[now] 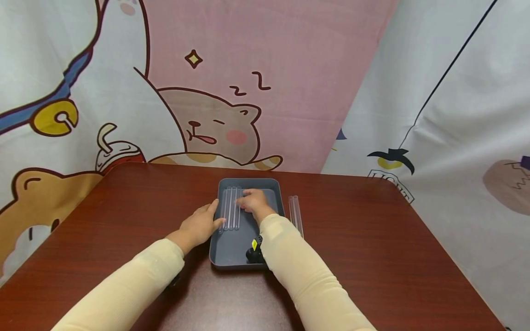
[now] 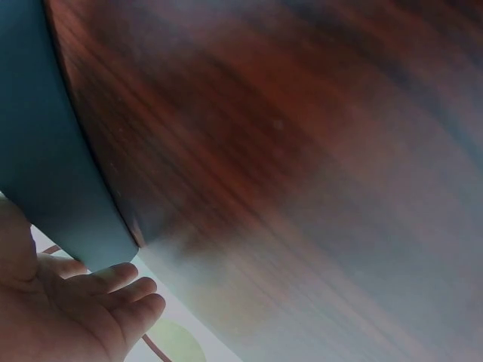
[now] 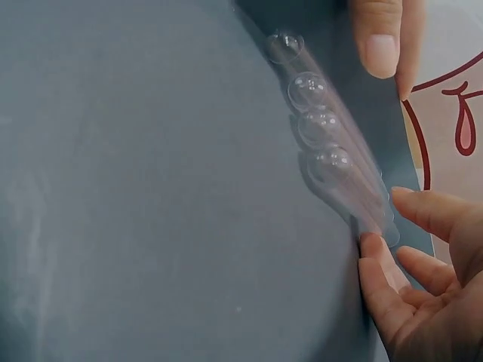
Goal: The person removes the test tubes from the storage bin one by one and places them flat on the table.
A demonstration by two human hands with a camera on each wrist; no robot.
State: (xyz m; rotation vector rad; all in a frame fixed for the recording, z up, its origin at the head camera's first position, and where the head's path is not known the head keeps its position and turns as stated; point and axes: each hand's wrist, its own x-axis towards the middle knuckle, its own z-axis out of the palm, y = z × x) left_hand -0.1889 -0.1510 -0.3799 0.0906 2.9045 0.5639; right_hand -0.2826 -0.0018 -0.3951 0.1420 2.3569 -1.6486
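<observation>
Several clear test tubes (image 1: 231,209) lie side by side along the left part of a grey tray (image 1: 237,253). Their rounded ends (image 3: 330,162) point toward the near side. My right hand (image 1: 254,202) reaches into the tray and pinches the rightmost tube near its far end, thumb on one side and fingers on the other. On the tray's left rim rests my left hand (image 1: 198,225), its thumb extending over the rim by the tubes. In the left wrist view, the left hand's fingers (image 2: 128,298) are loosely extended beside the tray's outer wall (image 2: 53,151).
Right of the tray, two more clear tubes (image 1: 295,214) lie on the brown table (image 1: 364,257), partly hidden by the right sleeve. A small black device with a yellow mark (image 1: 254,253) shows at that sleeve. A cartoon-printed curtain (image 1: 306,92) hangs behind the table.
</observation>
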